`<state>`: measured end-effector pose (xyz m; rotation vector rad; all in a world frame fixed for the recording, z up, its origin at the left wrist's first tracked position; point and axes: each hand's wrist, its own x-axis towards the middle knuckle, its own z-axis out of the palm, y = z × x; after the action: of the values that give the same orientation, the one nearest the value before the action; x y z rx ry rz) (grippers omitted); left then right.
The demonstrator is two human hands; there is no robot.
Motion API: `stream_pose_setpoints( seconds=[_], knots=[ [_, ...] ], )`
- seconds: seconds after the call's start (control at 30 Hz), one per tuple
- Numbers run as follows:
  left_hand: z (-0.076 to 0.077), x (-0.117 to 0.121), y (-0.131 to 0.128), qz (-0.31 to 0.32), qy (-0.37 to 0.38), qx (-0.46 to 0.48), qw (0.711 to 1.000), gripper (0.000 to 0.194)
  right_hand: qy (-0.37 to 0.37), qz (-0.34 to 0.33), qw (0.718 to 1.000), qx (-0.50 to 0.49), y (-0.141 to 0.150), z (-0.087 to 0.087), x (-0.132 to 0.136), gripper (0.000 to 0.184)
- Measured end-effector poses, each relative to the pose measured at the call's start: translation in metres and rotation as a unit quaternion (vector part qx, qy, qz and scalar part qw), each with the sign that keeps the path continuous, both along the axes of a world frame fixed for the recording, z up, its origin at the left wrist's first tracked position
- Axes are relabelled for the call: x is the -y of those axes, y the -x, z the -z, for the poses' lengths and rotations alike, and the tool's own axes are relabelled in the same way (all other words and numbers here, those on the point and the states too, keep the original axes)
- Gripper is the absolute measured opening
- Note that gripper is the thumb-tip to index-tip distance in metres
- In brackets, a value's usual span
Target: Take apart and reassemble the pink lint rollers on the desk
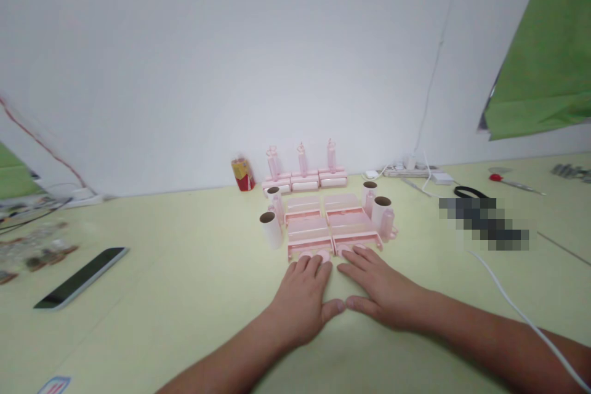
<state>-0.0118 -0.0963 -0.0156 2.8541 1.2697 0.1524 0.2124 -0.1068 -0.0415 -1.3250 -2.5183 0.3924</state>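
Note:
My left hand lies flat on the table, fingers spread, its fingertips at small pink round pieces. Beside it my right hand is flat too, fingertips over similar pale pink pieces; the thumbs nearly touch. Just beyond the fingers stand pink plastic trays in two columns, with clear pink covers among them. White rolls with brown cardboard cores flank them: one roll at the left front, another roll at the right. A pink translucent handle leans by the right roll.
Against the wall, several pink assembled rollers stand beside a red and yellow packet. A phone lies left. At right are a power strip, a black band, a red-tipped tool and a white cable crossing my right forearm.

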Motion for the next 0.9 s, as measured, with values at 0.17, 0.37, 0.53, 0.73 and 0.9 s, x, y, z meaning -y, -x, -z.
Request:
stream_pose_setpoints(
  seconds=[0.17,0.37,0.53,0.73,0.9],
  knots=[
    [-0.002,-0.002,0.0,-0.007,-0.003,0.008,1.0,0.061,0.012,0.003,1.0,0.001,0.0,0.0,-0.001,0.066],
    [0.001,-0.005,0.002,-0.02,0.002,0.013,1.0,0.061,0.016,0.001,1.0,0.004,0.002,-0.004,0.0,0.063],
    [0.002,-0.004,0.002,-0.029,0.002,0.02,0.999,0.055,0.045,0.003,0.999,0.002,0.003,-0.008,0.0,0.062],
    [0.0,-0.004,0.003,-0.036,0.011,0.027,0.999,0.051,0.076,0.002,0.997,-0.008,0.002,-0.01,0.001,0.063],
    [-0.001,-0.004,0.003,-0.039,0.024,0.041,0.998,0.046,0.082,-0.005,0.996,-0.015,0.003,-0.014,0.001,0.061]
  ],
)
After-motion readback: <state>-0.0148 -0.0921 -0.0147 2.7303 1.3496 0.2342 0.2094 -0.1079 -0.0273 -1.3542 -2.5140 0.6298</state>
